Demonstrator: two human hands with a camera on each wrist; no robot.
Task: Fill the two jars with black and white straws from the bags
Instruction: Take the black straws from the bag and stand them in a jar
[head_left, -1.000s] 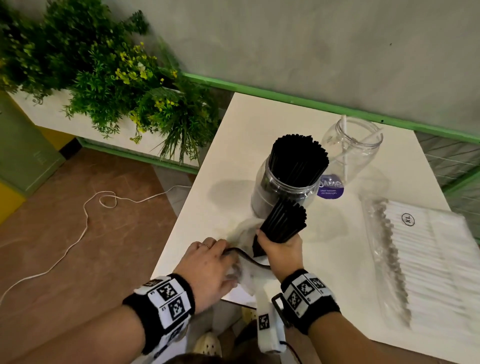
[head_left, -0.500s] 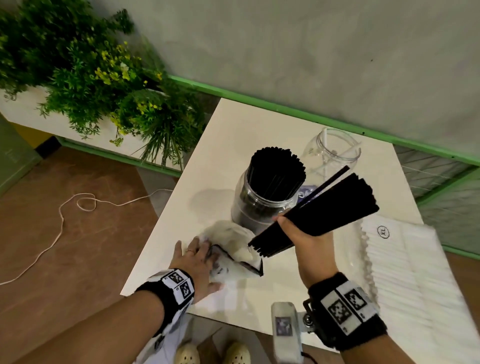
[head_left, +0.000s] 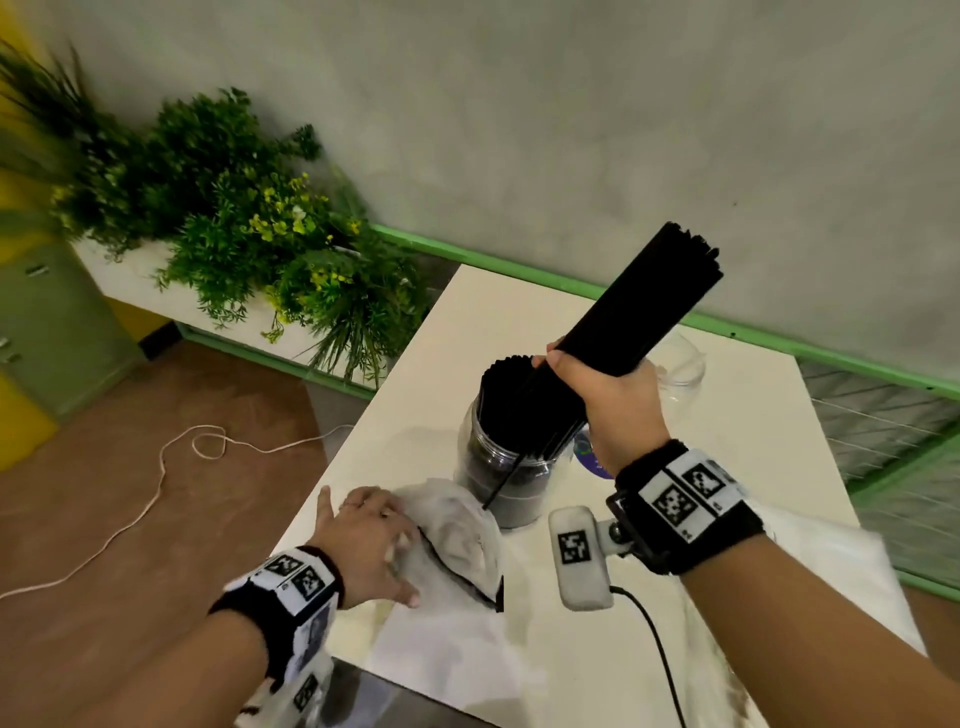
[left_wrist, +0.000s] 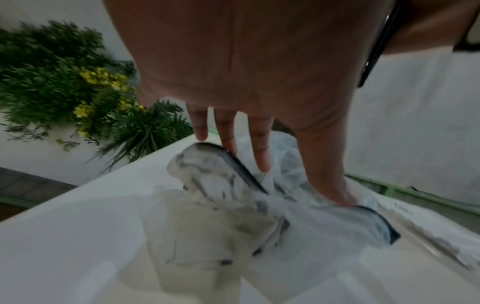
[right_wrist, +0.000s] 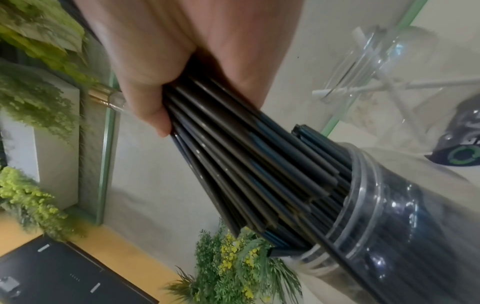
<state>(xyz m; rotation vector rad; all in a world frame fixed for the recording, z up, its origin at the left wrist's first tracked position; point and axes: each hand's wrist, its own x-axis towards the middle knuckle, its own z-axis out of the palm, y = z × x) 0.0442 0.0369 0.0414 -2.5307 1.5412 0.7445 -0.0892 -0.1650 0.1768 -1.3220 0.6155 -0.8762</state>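
- One bundle of black straws (head_left: 639, 306) gripped in right hand (head_left: 613, 400), tilted over nearly full black jar (head_left: 506, 467).
- Left hand (head_left: 363, 540) flat, fingers (left_wrist: 228, 133) straight on emptied bag (head_left: 457, 540), counter (head_left: 519, 322).
- Next, probably: upend, ease ends into remaining gap.

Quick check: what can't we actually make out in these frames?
- Second jar, head view: mostly hidden behind the right hand and its black straw bundle; fill unclear.
- Bag of white straws, head view: blurred, cut off by the forearm.
- Empty bag, left wrist view: blurred; the left hand covers part.
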